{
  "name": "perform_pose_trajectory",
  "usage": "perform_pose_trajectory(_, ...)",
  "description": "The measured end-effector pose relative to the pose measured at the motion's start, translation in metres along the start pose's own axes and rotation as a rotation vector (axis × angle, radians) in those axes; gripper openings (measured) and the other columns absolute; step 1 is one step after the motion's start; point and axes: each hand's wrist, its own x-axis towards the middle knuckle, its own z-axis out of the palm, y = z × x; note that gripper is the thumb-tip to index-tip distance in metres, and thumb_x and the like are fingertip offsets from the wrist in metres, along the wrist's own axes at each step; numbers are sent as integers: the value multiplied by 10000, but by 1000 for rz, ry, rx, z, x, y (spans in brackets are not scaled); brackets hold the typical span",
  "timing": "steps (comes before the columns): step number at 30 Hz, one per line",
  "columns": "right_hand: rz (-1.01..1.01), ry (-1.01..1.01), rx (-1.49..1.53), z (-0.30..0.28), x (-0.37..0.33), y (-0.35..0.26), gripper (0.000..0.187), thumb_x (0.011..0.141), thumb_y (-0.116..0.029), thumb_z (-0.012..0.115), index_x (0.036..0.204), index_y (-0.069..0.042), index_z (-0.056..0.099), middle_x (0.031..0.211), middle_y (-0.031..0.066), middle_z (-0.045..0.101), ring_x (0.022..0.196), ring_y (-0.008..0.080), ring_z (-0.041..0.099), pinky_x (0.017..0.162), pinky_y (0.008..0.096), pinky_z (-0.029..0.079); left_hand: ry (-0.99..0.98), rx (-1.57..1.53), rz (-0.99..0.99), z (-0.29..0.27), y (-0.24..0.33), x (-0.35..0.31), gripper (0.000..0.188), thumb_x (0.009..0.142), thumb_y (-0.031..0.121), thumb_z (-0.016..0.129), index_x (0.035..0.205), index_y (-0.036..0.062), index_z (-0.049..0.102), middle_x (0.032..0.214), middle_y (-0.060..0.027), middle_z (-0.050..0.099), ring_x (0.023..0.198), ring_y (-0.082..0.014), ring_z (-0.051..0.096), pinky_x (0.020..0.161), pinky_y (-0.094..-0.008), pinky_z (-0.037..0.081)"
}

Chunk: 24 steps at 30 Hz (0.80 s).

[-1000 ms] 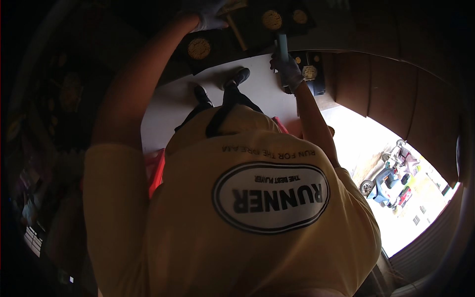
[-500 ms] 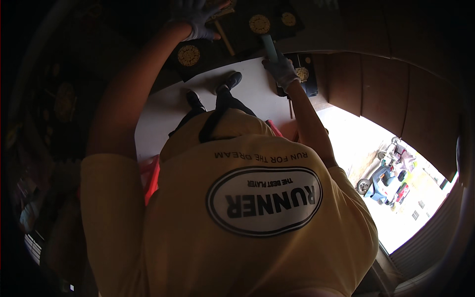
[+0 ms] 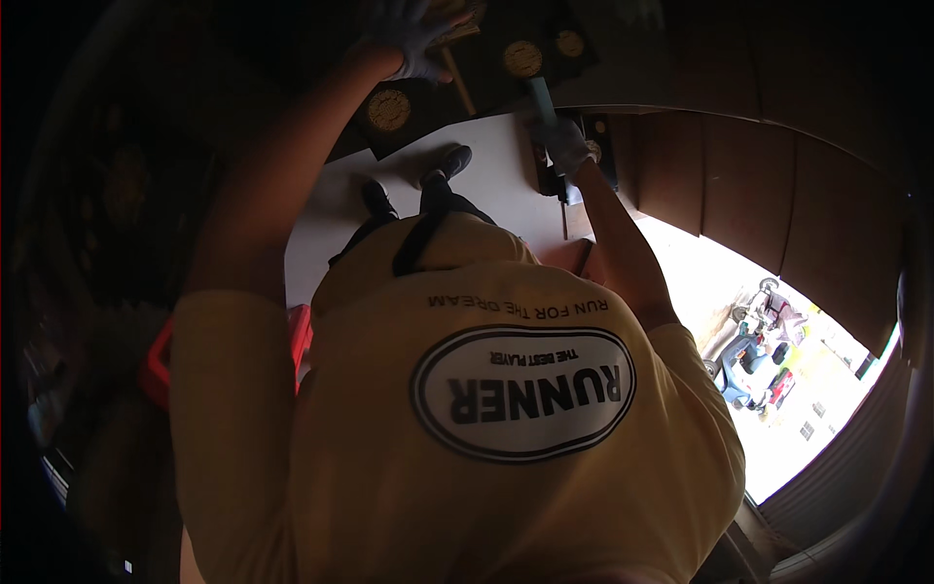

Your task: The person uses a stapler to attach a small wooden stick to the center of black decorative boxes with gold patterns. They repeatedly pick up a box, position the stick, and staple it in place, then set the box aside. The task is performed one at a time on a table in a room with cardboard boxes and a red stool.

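Observation:
My left hand (image 3: 413, 44), in a grey glove, reaches to the top of the view with its fingers spread over a dark sheet (image 3: 433, 112) that bears round gold patterns. A thin gold-coloured strip (image 3: 459, 86) runs beside its fingertips. My right hand (image 3: 564, 146), gloved too, is closed around a flat blue-grey bar (image 3: 542, 100). The bar's far end points at a gold round pattern (image 3: 522, 58) on the dark sheet. What kind of tool the bar is cannot be made out in the dim light.
Another dark piece with gold marks (image 3: 600, 146) lies beyond my right wrist. My shoes (image 3: 449, 163) stand on a pale floor (image 3: 326, 209). Something red (image 3: 161, 365) is beside my left arm. Brown panels (image 3: 744, 185) line the right, above a bright opening with parked scooters (image 3: 749, 360).
The view has shifted slightly, and more of the red thing shows at left. My left hand stays spread on the dark sheet; my right hand still grips the bar, slightly lower in view.

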Motion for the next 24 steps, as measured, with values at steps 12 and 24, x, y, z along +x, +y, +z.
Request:
perform_pose_trajectory(12, -403, -196, -395, 163, 13, 53, 389, 763, -324, 598, 1034, -51, 540, 839, 127, 607, 843, 271, 597, 775, 359, 459, 63, -84, 47, 3, -5, -5, 948, 666, 678, 572, 1426, 313, 137, 1468, -188, -132, 1318, -432, -180, 1033, -572, -92)
perform_pose_trajectory(24, -242, -385, 273, 146, -31, 38, 305, 820, -347, 566, 891, -52, 600, 774, 75, 616, 746, 149, 589, 667, 266, 453, 67, -62, -6, 2, -3, -3, 957, 648, 682, 584, 1421, 331, 142, 1474, -174, -125, 1320, -439, -166, 1034, -582, -80)
